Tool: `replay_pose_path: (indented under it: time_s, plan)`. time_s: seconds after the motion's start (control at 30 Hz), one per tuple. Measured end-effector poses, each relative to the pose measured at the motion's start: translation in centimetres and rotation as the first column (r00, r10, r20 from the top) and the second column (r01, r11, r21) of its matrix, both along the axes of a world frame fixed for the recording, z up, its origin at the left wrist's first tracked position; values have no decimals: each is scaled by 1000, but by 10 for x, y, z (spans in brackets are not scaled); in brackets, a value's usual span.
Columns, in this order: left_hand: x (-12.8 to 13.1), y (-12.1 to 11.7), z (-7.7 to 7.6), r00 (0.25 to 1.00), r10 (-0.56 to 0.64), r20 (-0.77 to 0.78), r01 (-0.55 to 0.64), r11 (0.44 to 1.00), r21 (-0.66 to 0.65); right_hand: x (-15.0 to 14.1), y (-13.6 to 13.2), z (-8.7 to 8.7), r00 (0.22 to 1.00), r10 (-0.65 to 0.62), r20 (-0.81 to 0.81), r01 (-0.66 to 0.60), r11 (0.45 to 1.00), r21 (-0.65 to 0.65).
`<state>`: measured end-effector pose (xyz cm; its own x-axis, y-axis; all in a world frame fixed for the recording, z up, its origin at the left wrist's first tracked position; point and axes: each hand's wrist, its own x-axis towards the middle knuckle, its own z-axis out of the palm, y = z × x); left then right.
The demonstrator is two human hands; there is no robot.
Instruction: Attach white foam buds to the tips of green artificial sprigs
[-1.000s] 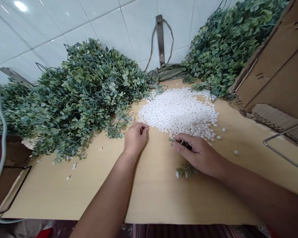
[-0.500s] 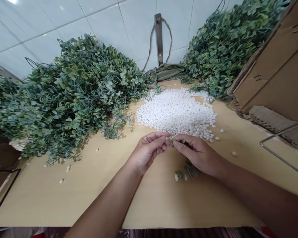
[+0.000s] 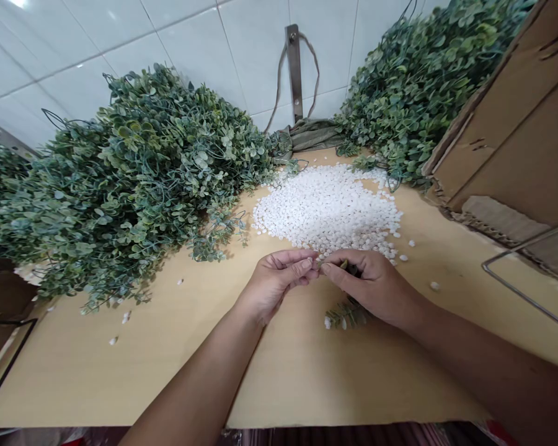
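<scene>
My right hand [image 3: 374, 286] is closed around a small green plastic sprig [image 3: 346, 314], whose leafy end sticks out below the palm on the wooden table [image 3: 279, 371]. My left hand [image 3: 276, 280] pinches its fingertips together against the sprig's tip, right where the two hands meet. What the left fingers hold is too small to make out. Just beyond both hands lies a heap of small white pieces [image 3: 328, 207].
A big pile of green artificial foliage [image 3: 121, 179] covers the left of the table, another pile [image 3: 413, 80] the far right corner. A cardboard box [image 3: 516, 136] stands at the right with a metal wire frame [image 3: 516, 285]. Loose white pieces [image 3: 121, 319] are scattered on the left.
My left hand left the edge of the white heap and came right to meet my right hand at the sprig's tip. The right hand stayed put.
</scene>
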<state>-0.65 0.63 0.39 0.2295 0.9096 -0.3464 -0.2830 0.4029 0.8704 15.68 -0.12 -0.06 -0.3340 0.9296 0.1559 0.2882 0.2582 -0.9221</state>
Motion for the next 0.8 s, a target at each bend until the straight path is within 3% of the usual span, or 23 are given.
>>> replay_pose_path:
  time_s: [0.47, 0.8]
  plan:
    - [-2, 1, -1, 998, -34, -44, 37, 996, 76, 1, -5, 0, 998, -19, 65, 9, 989, 147]
    - [2, 0, -2, 997, 11, -81, -2, 994, 114, 0, -5, -3, 996, -54, 75, 31, 962, 272]
